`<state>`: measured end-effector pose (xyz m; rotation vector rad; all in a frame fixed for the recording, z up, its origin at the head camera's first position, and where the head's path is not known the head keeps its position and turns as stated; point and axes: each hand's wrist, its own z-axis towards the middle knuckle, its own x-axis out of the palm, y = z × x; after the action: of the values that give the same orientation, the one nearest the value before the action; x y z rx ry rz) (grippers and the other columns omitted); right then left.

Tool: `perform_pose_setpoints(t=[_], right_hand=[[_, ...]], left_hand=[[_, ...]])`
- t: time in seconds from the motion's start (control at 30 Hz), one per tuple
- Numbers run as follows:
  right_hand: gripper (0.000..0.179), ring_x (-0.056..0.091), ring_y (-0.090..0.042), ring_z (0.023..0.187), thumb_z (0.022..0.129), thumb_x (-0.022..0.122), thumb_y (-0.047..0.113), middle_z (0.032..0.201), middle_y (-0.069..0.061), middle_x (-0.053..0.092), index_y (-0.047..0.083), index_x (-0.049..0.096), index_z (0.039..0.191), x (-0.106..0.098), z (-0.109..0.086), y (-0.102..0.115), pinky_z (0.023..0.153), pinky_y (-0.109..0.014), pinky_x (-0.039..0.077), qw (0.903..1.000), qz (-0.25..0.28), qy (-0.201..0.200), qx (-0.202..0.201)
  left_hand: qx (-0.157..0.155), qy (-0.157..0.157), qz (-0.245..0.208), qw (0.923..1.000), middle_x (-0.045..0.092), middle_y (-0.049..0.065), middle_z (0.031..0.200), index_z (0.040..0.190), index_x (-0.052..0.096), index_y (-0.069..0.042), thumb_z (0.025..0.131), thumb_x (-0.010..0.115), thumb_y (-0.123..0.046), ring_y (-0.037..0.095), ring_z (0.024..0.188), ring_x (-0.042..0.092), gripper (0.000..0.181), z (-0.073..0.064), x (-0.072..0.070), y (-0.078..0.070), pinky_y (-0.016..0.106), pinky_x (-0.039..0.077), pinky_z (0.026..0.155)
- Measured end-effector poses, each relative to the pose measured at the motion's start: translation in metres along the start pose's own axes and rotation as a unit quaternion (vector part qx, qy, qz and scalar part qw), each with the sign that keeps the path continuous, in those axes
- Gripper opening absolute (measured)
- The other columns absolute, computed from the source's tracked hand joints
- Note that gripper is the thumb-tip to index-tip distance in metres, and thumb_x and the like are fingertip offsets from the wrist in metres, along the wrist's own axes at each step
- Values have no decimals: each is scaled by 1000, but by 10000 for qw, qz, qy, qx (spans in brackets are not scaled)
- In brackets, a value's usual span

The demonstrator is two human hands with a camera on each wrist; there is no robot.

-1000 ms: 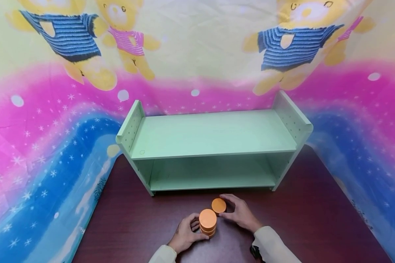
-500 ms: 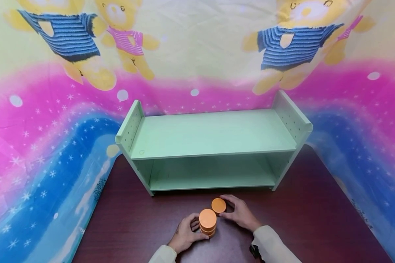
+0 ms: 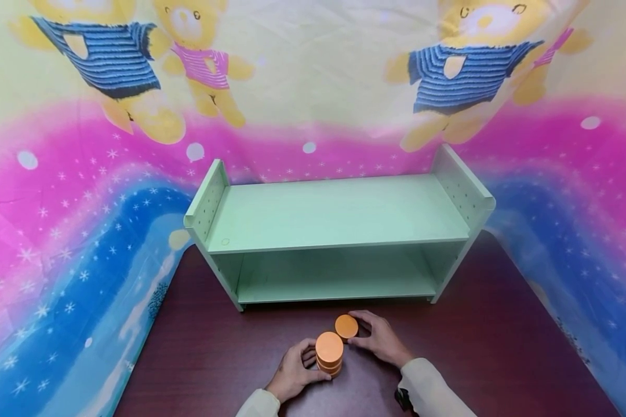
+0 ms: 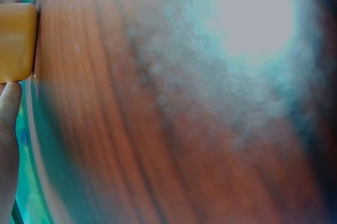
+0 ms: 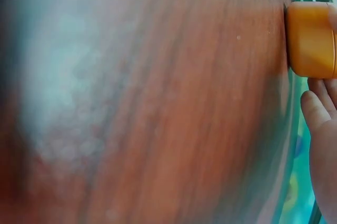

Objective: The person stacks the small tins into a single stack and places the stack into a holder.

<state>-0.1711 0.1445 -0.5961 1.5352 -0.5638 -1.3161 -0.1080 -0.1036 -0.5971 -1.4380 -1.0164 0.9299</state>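
Stack (image 3: 329,354) and disc (image 3: 346,326), both orange, are standing at the near middle of the dark red table (image 3: 188,347); the disc is sitting just beyond the stack and to its right, and I cannot tell whether the two are touching. From my end I am seeing the left hand (image 3: 296,367) pinching the stack from the left, its thumb resting against the near side and its fingers curving round toward the far side. On the right, I am watching the right hand (image 3: 379,340) pinching the disc between thumb and fingers. Both wrist views are showing me only part of an orange piece at the picture's edge, sitting on the table beside fingers. Pale sleeves (image 3: 432,385) are covering the forearms. Farther off, a green shelf (image 3: 339,214) is standing before a bear-printed backdrop (image 3: 313,81).
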Motion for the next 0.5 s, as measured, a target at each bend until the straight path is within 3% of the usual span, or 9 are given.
perform_pose_setpoints(t=[0.5], right_hand=[[59,55,-34,125,79,86,7,132,-16,59,-3,60,131,1,1,2,102,-42,49,9998,82,-106,139]], left_hand=[[-53,-8,-85,9999,64,12,120,119,61,4,67,88,7,29,116,61,58,1,0,0,26,53,96]])
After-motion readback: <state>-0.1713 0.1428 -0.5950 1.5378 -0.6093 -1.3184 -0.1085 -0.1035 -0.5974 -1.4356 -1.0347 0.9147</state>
